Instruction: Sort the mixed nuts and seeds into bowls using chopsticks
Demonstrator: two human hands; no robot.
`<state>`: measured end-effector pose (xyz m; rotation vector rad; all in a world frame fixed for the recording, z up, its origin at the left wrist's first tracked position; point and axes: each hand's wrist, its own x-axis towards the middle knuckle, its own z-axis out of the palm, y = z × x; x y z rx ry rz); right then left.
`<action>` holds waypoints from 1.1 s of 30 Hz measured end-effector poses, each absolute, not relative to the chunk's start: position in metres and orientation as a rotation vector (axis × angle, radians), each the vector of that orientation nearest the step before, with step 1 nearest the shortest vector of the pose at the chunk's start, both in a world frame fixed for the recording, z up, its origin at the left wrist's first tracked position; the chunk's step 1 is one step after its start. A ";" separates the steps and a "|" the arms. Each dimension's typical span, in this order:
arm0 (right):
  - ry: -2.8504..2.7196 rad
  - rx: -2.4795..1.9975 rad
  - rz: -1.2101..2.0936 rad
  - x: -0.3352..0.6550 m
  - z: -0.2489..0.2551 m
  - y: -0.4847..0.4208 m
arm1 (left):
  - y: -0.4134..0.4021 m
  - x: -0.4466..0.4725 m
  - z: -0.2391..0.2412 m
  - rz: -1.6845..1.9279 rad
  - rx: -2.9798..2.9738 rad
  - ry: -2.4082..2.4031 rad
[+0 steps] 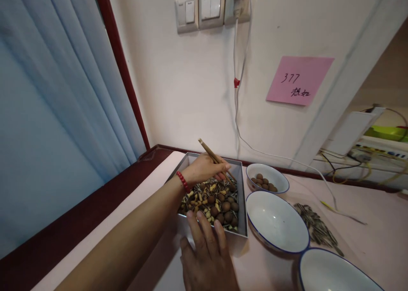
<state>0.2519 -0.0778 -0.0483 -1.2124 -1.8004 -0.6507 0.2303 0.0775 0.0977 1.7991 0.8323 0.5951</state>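
My left hand (pixel 207 168), with a red bead bracelet at the wrist, is closed around a pair of wooden chopsticks (pixel 209 151) inside a grey square box (pixel 244 202). The chopstick tips point down at the contents near the far right of the box; I cannot tell whether they grip a piece. Mixed in the box are striped sunflower seeds (pixel 208 185), peanut-like yellowish pieces (pixel 197 196), pale round pieces (pixel 208 214) and brown round nuts or dried fruits (pixel 226 206). My right hand (pixel 208 257) has its fingers spread at the box's near rim, holding nothing.
Right of the box, a white bowl (pixel 280 172) holds several brown balls (pixel 263 182). A second bowl (pixel 274 218) and a third bowl (pixel 334 269) stand nearer. Striped seeds (pixel 314 225) lie beyond them. A white cable (pixel 274 151) hangs down onto the table. A blue curtain (pixel 63 91) is at left.
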 end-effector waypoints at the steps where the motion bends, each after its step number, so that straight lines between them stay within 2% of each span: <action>1: -1.806 -1.210 -0.653 0.252 -0.048 -0.079 | 0.077 0.229 0.097 0.603 1.792 0.832; 33: -1.916 -1.225 -0.571 0.257 -0.051 -0.084 | 0.081 0.232 0.073 0.577 1.832 0.814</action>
